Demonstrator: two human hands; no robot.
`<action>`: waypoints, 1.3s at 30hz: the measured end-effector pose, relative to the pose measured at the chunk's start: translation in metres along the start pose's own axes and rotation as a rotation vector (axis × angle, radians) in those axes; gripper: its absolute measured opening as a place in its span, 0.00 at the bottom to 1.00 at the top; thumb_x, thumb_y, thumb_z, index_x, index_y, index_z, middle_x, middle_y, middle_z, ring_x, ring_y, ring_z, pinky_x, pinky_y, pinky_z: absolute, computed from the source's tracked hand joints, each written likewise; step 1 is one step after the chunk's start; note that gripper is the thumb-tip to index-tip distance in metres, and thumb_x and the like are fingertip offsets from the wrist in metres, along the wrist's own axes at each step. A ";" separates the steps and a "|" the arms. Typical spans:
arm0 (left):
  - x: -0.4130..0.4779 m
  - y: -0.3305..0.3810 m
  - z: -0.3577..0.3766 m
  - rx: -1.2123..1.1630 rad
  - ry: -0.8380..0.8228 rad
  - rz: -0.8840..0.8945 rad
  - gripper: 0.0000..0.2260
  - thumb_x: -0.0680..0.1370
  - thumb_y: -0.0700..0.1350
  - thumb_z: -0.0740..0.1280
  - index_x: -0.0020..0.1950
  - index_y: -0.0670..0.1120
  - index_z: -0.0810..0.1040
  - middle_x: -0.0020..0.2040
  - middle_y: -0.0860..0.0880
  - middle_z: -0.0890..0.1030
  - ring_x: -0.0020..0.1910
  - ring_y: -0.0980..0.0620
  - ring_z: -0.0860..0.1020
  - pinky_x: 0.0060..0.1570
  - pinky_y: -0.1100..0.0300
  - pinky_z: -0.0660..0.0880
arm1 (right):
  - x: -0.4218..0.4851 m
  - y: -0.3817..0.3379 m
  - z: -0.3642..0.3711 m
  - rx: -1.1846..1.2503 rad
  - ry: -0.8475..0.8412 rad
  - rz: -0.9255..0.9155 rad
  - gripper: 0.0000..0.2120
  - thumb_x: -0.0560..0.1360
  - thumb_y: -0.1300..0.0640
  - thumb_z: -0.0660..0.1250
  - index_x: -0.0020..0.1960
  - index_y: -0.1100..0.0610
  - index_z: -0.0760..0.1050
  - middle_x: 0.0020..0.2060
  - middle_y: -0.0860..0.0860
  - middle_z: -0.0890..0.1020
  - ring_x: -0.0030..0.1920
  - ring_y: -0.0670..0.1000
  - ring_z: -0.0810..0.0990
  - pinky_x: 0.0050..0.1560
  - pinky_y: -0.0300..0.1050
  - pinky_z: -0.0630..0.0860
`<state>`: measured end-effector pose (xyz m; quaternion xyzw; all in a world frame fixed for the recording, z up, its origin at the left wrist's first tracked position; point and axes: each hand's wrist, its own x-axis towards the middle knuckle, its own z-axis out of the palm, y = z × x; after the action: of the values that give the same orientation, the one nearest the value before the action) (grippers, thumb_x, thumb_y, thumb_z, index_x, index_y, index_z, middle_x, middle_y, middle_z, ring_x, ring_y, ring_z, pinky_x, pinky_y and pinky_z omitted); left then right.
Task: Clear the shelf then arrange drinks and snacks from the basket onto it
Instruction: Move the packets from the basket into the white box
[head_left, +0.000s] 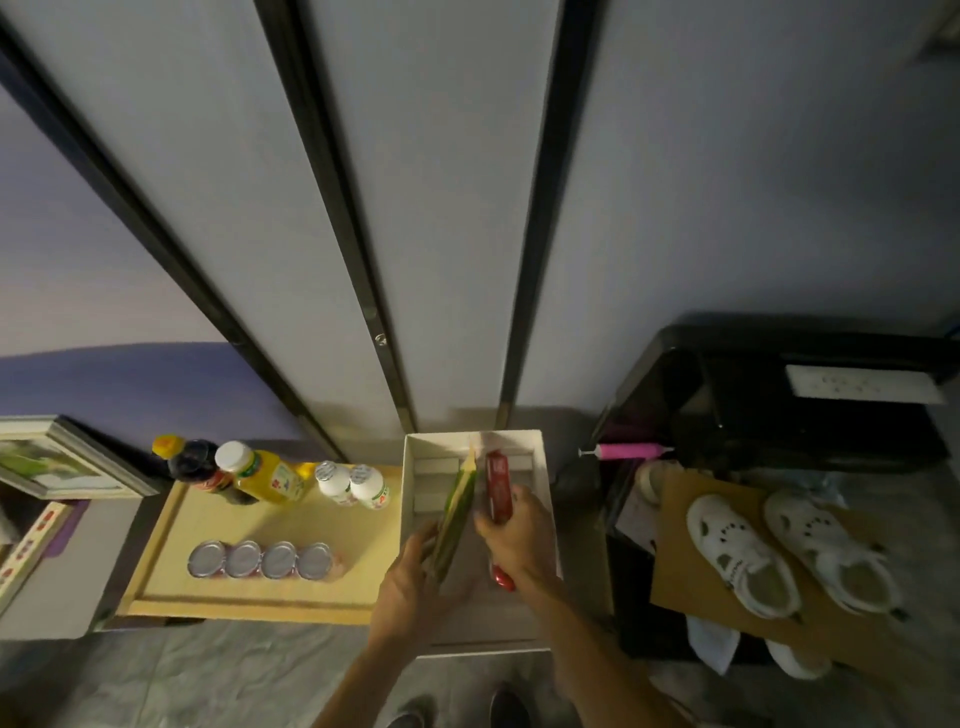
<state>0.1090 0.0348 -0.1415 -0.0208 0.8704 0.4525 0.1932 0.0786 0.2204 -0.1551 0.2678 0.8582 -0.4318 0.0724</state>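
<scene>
wooden shelf (171, 566), bottles (270, 475), four cans (262, 560)

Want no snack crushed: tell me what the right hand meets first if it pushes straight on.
Probably the white box's far wall. The right hand, gripping the red packet, points along the box toward it; depth is unclear.
</scene>
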 end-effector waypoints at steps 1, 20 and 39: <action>-0.003 0.004 -0.007 0.015 0.007 0.024 0.41 0.64 0.67 0.80 0.73 0.61 0.71 0.63 0.60 0.81 0.59 0.59 0.82 0.57 0.57 0.82 | -0.005 -0.006 -0.008 0.005 0.028 -0.013 0.19 0.71 0.36 0.76 0.56 0.45 0.77 0.44 0.42 0.83 0.45 0.41 0.84 0.49 0.41 0.84; -0.085 0.161 -0.071 0.465 -0.162 0.642 0.44 0.73 0.79 0.57 0.82 0.52 0.62 0.80 0.47 0.69 0.77 0.43 0.70 0.75 0.39 0.69 | -0.295 -0.036 -0.154 -0.164 0.776 0.234 0.43 0.73 0.26 0.63 0.79 0.51 0.64 0.75 0.50 0.73 0.74 0.53 0.73 0.68 0.50 0.76; -0.346 0.168 0.069 0.670 -0.442 1.219 0.45 0.74 0.79 0.53 0.78 0.47 0.71 0.78 0.45 0.72 0.77 0.45 0.69 0.74 0.42 0.68 | -0.639 0.126 -0.139 -0.067 1.069 0.889 0.50 0.76 0.25 0.60 0.84 0.58 0.57 0.83 0.56 0.62 0.82 0.59 0.60 0.80 0.56 0.63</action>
<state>0.4153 0.1406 0.0771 0.6194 0.7599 0.1826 0.0740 0.6994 0.1357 0.0693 0.7672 0.5981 -0.1431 -0.1822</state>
